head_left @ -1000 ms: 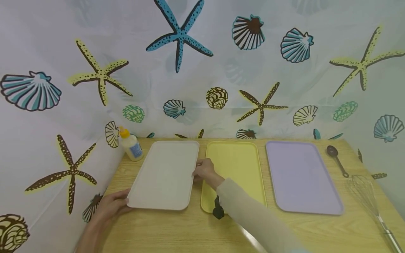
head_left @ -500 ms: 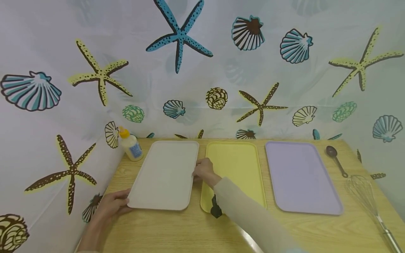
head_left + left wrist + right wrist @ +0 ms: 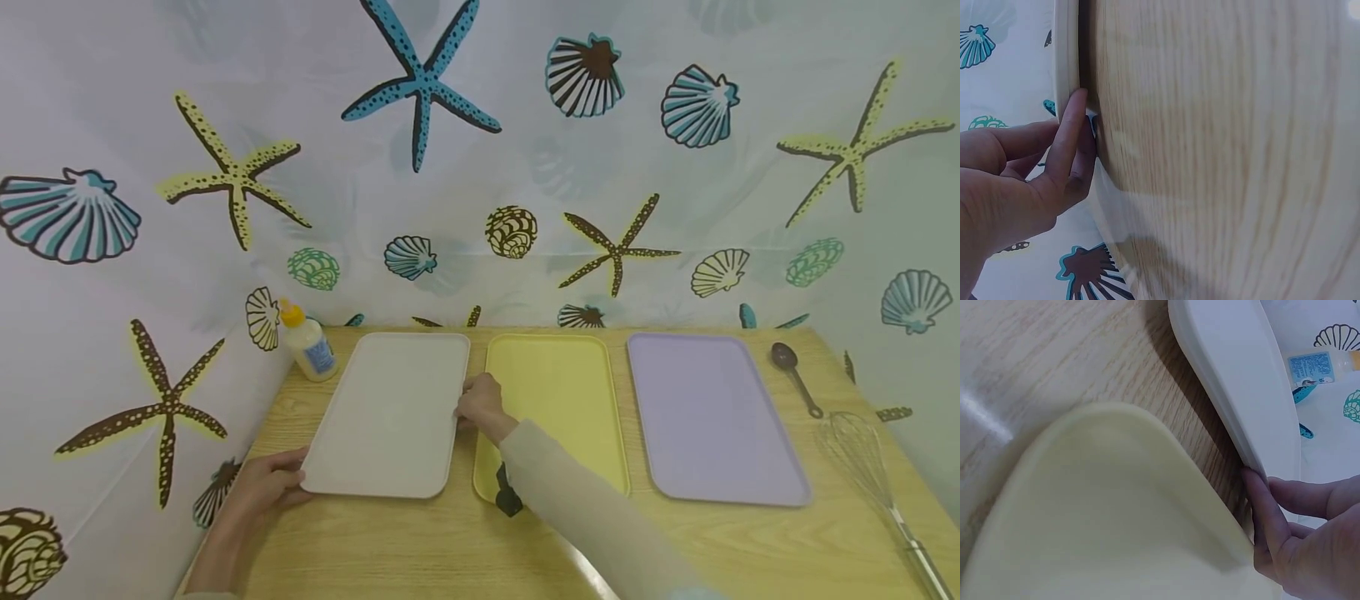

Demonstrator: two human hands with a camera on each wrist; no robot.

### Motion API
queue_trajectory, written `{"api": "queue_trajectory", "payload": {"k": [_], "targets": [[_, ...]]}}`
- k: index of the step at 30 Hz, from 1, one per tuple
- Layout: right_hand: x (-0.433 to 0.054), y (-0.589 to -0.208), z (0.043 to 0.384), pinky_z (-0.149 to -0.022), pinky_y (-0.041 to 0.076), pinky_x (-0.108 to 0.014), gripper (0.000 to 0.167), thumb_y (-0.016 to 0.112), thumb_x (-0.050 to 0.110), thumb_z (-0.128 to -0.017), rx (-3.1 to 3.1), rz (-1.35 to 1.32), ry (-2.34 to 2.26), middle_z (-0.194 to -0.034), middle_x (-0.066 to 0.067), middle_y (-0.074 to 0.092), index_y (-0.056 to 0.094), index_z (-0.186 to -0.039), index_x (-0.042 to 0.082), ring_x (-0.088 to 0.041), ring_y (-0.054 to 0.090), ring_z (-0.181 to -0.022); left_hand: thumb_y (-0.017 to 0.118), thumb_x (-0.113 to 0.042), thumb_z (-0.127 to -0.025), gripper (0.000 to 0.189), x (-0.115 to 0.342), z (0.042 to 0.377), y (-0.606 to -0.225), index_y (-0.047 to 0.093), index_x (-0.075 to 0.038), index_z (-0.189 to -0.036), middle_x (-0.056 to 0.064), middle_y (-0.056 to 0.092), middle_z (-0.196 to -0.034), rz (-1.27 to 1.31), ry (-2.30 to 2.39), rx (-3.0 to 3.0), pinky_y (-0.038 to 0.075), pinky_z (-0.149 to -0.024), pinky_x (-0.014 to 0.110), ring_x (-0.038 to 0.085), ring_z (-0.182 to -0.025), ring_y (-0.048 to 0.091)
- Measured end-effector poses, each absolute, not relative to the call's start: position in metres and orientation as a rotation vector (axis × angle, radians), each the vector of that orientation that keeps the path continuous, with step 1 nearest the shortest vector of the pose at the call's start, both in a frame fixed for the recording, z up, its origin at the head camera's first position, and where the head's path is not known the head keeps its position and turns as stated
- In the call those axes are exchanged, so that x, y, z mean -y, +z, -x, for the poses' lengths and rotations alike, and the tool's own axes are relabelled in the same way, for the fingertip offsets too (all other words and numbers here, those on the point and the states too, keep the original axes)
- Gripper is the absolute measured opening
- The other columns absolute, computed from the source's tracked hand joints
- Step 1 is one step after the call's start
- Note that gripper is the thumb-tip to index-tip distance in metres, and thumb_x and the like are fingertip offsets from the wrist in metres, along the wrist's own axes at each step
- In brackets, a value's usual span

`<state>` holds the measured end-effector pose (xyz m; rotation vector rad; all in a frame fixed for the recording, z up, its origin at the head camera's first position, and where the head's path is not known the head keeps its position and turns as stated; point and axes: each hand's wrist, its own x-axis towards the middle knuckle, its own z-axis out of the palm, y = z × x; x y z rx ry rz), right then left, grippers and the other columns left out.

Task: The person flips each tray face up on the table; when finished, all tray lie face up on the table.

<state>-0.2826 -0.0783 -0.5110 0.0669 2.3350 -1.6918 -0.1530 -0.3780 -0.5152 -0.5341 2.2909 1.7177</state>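
A white rectangular tray [image 3: 392, 412] is at the left of the wooden table. My left hand [image 3: 264, 483] pinches its near left corner; in the left wrist view, fingers [image 3: 1067, 134] press on the rim. On the opposite side, my right hand [image 3: 480, 400] holds the right edge between thumb and fingers, as the right wrist view also shows. A dark shadow runs under the tray's rim in both wrist views. The right forearm crosses a yellow tray [image 3: 551, 375] lying beside the white one and covers part of it.
A glue bottle [image 3: 311, 346] with an orange-yellow cap stands at the back left. Right of the yellow tray lies a lilac tray [image 3: 712, 417]. A dark spoon [image 3: 797, 379] and a wire whisk [image 3: 873, 475] lie at the far right. A patterned curtain [image 3: 480, 183] hangs behind the table.
The view has shifted very slightly. Both hands keep their places on the white tray, and the right forearm has drifted a little to the left.
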Motion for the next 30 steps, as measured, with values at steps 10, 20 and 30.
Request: {"api": "queue_trajectory", "payload": {"k": [10, 20, 30], "targets": [[0.076, -0.508, 0.279, -0.053, 0.060, -0.034, 0.034, 0.059, -0.024, -0.069, -2.450, -0.019, -1.623, -0.065, -0.020, 0.066, 0.048, -0.049, 0.002, -0.036, 0.069, -0.062, 0.045, 0.013, -0.092, 0.048, 0.375, 0.154, -0.515, 0.033, 0.019, -0.138, 0.042, 0.035, -0.137, 0.521, 1.710, -2.306, 0.059, -0.082, 0.036, 0.022, -0.098, 0.062], [0.067, -0.504, 0.276, -0.044, 0.051, -0.022, 0.051, 0.064, -0.019, -0.068, -2.474, 0.050, -1.600, -0.044, 0.006, 0.037, 0.032, -0.045, 0.013, -0.009, 0.043, -0.040, 0.044, 0.016, -0.088, 0.048, 0.373, 0.156, -0.519, 0.035, 0.021, -0.135, 0.043, 0.045, -0.124, 0.544, 1.699, -2.347, 0.060, -0.075, 0.036, 0.020, -0.089, 0.063], [0.053, -0.500, 0.273, -0.057, 0.055, -0.022, 0.028, 0.065, -0.010, -0.074, -2.403, 0.086, -1.658, -0.089, -0.018, 0.071, 0.066, -0.102, -0.014, -0.020, 0.066, -0.061, 0.044, 0.018, -0.085, 0.048, 0.367, 0.157, -0.515, 0.039, 0.021, -0.132, 0.040, 0.049, -0.117, 0.601, 1.618, -2.435, 0.061, -0.070, 0.035, 0.019, -0.082, 0.062]]}}
